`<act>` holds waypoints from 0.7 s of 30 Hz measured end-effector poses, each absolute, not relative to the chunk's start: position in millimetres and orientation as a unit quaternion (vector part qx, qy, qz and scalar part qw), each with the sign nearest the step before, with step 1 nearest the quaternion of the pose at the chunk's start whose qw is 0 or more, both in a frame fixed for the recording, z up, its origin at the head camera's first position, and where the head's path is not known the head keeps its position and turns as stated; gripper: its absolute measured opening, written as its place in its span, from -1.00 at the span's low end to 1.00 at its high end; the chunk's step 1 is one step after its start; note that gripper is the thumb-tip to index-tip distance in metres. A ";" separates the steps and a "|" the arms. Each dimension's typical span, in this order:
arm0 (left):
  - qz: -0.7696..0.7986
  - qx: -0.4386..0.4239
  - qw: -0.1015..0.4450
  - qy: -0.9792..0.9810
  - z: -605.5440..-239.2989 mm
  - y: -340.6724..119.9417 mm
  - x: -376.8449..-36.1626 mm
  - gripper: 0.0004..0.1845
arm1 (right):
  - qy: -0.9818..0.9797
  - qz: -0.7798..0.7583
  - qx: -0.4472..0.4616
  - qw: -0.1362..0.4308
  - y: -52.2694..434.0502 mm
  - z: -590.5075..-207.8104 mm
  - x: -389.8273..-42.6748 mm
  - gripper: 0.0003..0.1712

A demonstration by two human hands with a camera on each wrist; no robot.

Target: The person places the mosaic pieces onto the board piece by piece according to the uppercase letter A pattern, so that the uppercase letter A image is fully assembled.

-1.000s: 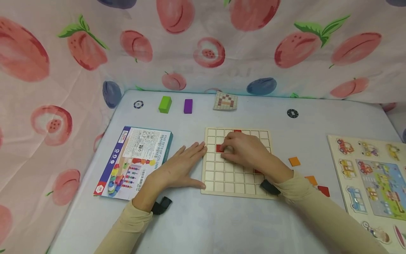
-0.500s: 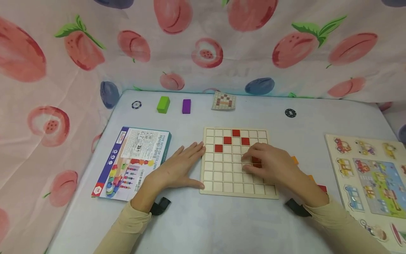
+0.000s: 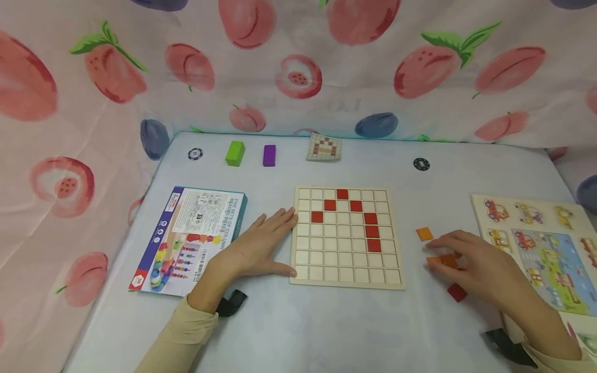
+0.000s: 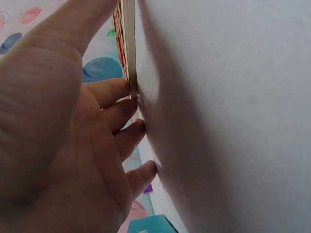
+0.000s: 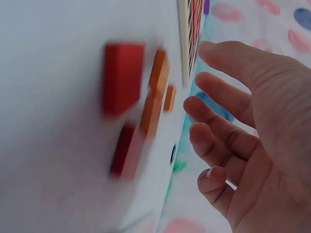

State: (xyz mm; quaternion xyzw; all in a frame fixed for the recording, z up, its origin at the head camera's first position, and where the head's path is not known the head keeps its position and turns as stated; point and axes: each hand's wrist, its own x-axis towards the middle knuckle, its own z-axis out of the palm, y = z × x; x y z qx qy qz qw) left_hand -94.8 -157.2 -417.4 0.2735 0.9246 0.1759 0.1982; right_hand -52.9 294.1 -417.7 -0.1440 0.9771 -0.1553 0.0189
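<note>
A wooden grid board lies mid-table with several red square tiles set in its cells. My left hand has its fingers spread, with thumb and fingertips touching the board's left edge; the left wrist view shows those fingertips against it. To the right of the board, my right hand hovers over loose orange and red tiles, partly hiding them. One orange tile and one red tile show beside it. In the right wrist view, the fingers are loosely bent, apart from the red tile and orange tiles.
At left lies a flat box; at right, a vehicle puzzle board. Along the back are a green block, a purple block, a pattern card and two chips, one blue-rimmed, one black.
My right hand has moved right, off the board to the loose tiles, uncovering the red tiles in the grid. My left hand stays at the board's edge.
</note>
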 end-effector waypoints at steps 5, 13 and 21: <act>0.179 0.275 0.196 0.924 -417.0 -158.1 -94.2 0.27 | 0.983 -0.149 -0.107 0.033 315.4 -424.1 -41.3 -0.58; 0.181 0.270 0.193 0.926 -417.2 -158.7 -94.3 0.27 | 0.987 -0.133 -0.064 0.068 339.6 -432.8 -30.4 -0.47; 0.183 0.273 0.192 0.925 -416.2 -158.2 -93.9 0.27 | 0.986 -0.124 -0.059 0.095 349.6 -433.6 -23.6 -0.38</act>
